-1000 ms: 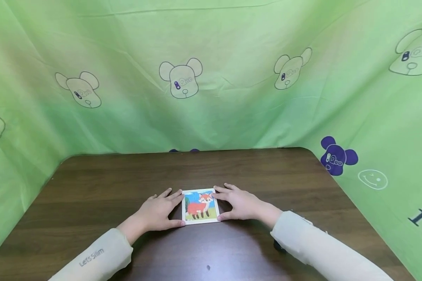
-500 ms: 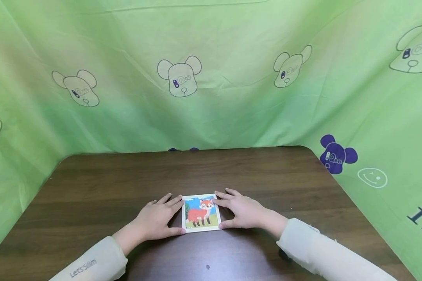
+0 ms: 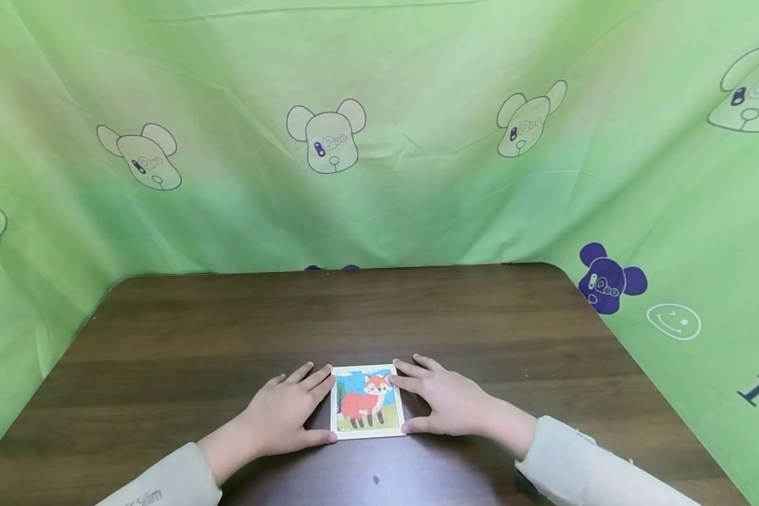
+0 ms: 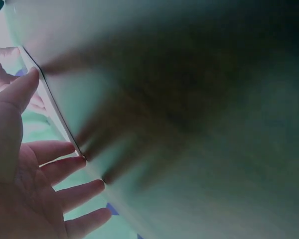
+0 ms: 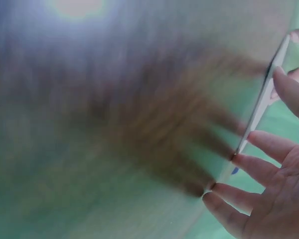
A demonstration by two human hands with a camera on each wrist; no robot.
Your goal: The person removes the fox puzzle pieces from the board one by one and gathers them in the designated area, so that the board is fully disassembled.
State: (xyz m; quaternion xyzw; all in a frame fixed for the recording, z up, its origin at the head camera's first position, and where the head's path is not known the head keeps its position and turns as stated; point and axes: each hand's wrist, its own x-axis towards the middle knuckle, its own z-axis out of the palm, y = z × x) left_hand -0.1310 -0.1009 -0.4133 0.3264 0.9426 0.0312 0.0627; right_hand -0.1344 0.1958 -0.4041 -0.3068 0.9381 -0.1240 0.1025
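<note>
Head view: left hand [image 3: 284, 414] and right hand [image 3: 450, 403], fingers spread, touch the fox picture's [image 3: 368, 403] sides, well short of the surface's [image 3: 228, 337] far edge; press evenly; keep it flat.

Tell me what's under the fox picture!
The fox picture lies on the brown table, with the left hand and right hand at its sides. Bare wood shows nearby. The spot right underneath is covered, so I can't see whether anything else is there.

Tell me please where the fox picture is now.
In the head view, the fox picture lies on the table, low near the middle, between left fingers and right fingers.
</note>
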